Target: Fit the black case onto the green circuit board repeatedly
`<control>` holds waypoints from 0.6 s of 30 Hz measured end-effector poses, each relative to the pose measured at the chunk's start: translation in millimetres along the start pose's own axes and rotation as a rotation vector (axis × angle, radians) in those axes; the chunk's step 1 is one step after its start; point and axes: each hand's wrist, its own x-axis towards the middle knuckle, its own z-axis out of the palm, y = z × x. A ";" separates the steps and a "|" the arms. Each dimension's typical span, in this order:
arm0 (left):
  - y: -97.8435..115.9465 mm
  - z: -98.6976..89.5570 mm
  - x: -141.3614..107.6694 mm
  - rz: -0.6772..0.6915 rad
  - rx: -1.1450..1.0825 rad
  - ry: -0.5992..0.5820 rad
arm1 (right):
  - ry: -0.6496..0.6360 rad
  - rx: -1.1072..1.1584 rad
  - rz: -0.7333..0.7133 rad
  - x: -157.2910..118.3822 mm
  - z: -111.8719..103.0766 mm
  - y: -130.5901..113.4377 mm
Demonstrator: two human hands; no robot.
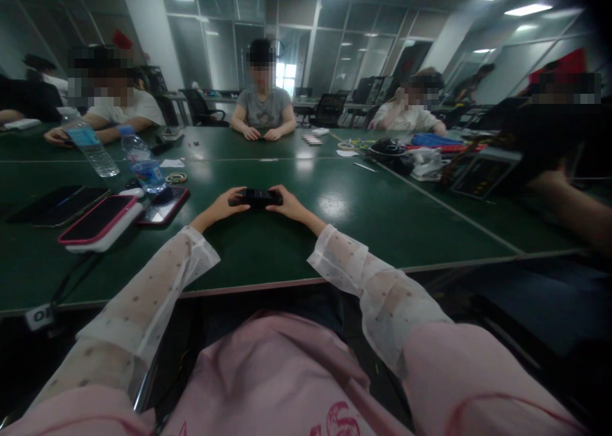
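Both hands hold a small black box-like device (pixel 259 197) between them, low over the green tabletop or resting on it; I cannot tell which. My left hand (pixel 226 208) is closed on its left end, thumb along the near side. On the right end, my right hand (pixel 291 205) grips it in the same way. What kind of device it is does not show clearly. Left of my hands lies a phone in a red case (pixel 165 206). Farther left, a pink-edged phone (pixel 99 219) rests on a white object.
Two water bottles (pixel 145 166) stand at the left, one tilted in view, near a tape roll (pixel 176 178) and dark flat devices (pixel 71 205). A pen (pixel 364 167), a black bundle (pixel 389 152) and a metal-sided box (pixel 485 171) are at the right. Several people sit around the table (pixel 382 219).
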 end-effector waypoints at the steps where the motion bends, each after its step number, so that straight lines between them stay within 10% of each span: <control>1: -1.5 0.2 0.6 0.001 -0.001 0.000 | 0.006 0.006 -0.007 0.3 0.2 0.4; 18: 1.0 -0.9 -0.3 -0.032 0.083 -0.008 | 0.107 0.107 0.010 8.0 -4.8 4.0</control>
